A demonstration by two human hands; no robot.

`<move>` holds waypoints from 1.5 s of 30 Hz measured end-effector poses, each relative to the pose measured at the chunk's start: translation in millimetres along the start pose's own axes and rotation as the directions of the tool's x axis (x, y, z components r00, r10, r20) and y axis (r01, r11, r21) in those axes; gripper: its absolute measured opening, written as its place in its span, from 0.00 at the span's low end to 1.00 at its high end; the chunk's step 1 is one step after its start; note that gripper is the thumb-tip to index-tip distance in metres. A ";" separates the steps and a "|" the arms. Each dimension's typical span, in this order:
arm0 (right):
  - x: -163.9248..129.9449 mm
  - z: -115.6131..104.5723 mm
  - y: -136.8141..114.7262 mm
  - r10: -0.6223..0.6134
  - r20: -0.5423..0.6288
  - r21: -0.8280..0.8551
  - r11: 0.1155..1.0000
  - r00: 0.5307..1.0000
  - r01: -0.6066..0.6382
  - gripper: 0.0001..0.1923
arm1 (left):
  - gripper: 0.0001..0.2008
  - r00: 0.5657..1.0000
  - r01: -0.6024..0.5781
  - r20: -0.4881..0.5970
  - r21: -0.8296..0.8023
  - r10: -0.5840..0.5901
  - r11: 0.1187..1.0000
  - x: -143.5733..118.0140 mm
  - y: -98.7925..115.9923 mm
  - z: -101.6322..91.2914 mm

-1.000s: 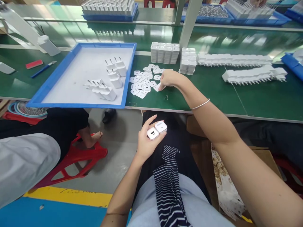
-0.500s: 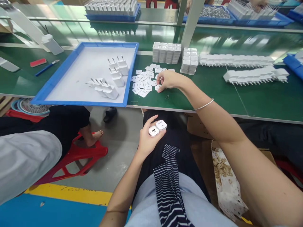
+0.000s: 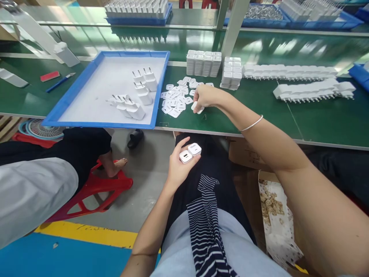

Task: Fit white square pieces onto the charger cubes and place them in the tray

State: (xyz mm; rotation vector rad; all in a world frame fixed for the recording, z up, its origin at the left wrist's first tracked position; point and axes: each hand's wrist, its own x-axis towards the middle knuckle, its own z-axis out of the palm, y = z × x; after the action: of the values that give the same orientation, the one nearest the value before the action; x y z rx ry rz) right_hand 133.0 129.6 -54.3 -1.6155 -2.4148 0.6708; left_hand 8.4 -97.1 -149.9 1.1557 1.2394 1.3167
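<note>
With the left hand (image 3: 179, 169), you are holding two white adapters (image 3: 186, 156) side by side, thumb and fingers pressing around their outer sides. The adapters are sitting above your lap, short of the front edge of the green workbench (image 3: 331, 127), with their ported faces pointing upward.

With the right hand (image 3: 204, 97), you are pinching one small white plate (image 3: 198, 110) between thumb and fingertips. The plate is lying near the workbench's front edge, to the right of the loose plates (image 3: 174, 100); whether it is touching the surface cannot be told.

For a sound pick, you should be gripping the plate by opposite edges and sparing its flat face. You should be raising it straight up, so that the fingertips are not dragging its neighbours. Some loose plates are overlapping beside the right edge of the blue tray (image 3: 100, 125), so a double pick is probably the main risk.

With the left grip, you should be bearing evenly on the side walls, clear of the ports. Several pronged plugs (image 3: 145, 98) are standing toward the tray's right edge; your wrist should be clearing them.
</note>
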 end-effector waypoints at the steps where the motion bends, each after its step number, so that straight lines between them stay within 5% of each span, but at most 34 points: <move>1: -5.3 -1.3 0.3 0.004 -0.002 0.032 0.999 1.000 -0.004 0.19 | 0.34 1.000 0.003 0.000 -0.016 -0.003 1.000 0.3 0.6 -0.1; 5: -41.9 -5.4 1.2 -0.073 0.029 0.368 0.928 0.997 0.057 0.12 | 0.28 0.999 -0.025 0.040 -0.086 0.028 0.996 0.4 8.4 -0.6; 8: -80.2 -1.8 0.0 -0.154 0.041 0.689 0.720 0.987 0.084 0.10 | 0.25 0.989 -0.064 0.121 -0.187 0.088 0.980 0.1 17.4 0.0; 11: -112.8 8.9 -1.7 -0.157 -0.033 0.813 0.569 0.987 0.118 0.11 | 0.23 0.974 -0.056 0.199 -0.263 0.110 0.963 2.2 23.8 2.8; 14: -132.1 21.1 -2.2 -0.111 -0.119 0.840 0.518 0.987 0.160 0.12 | 0.25 0.976 -0.046 0.200 -0.200 0.087 0.979 6.6 25.8 6.8; 16: -140.0 26.7 -1.3 -0.069 -0.183 0.812 0.552 0.981 0.191 0.10 | 0.26 0.981 -0.063 0.175 -0.132 0.086 0.989 9.0 26.6 9.3; 21: -157.9 25.1 4.8 -0.090 -0.430 0.501 0.804 0.898 0.321 0.04 | 0.23 0.964 -0.222 0.151 0.007 0.218 0.975 7.8 34.5 13.4; 25: -179.2 12.5 9.0 -0.155 -0.363 0.400 0.864 0.919 0.304 0.05 | 0.22 0.918 -0.395 0.128 0.189 0.376 0.899 2.6 43.9 16.4; 29: -206.5 3.9 5.0 -0.068 -0.460 0.411 0.867 0.886 0.280 0.03 | 0.21 0.890 -0.453 0.093 0.298 0.447 0.840 -1.1 49.3 19.2; 34: -227.4 15.6 -9.7 -0.012 -0.209 0.780 0.601 0.978 0.174 0.06 | 0.24 0.902 -0.429 0.067 0.250 0.426 0.868 -3.5 46.1 23.8; 37: -226.8 27.0 -17.1 -0.036 -0.093 0.886 0.453 0.995 0.099 0.07 | 0.29 0.909 -0.417 0.067 0.176 0.412 0.892 -4.7 40.9 26.4; 45: -217.9 34.3 -24.3 -0.005 -0.039 0.930 0.364 0.999 0.038 0.07 | 0.31 0.884 -0.466 0.090 0.232 0.458 0.854 -6.0 35.8 25.9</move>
State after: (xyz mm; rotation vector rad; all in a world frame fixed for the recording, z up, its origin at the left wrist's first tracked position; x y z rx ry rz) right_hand 188.0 -85.3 -49.2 -1.0038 -1.3910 1.6080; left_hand 33.5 -101.6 -113.2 1.7307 1.1652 1.5093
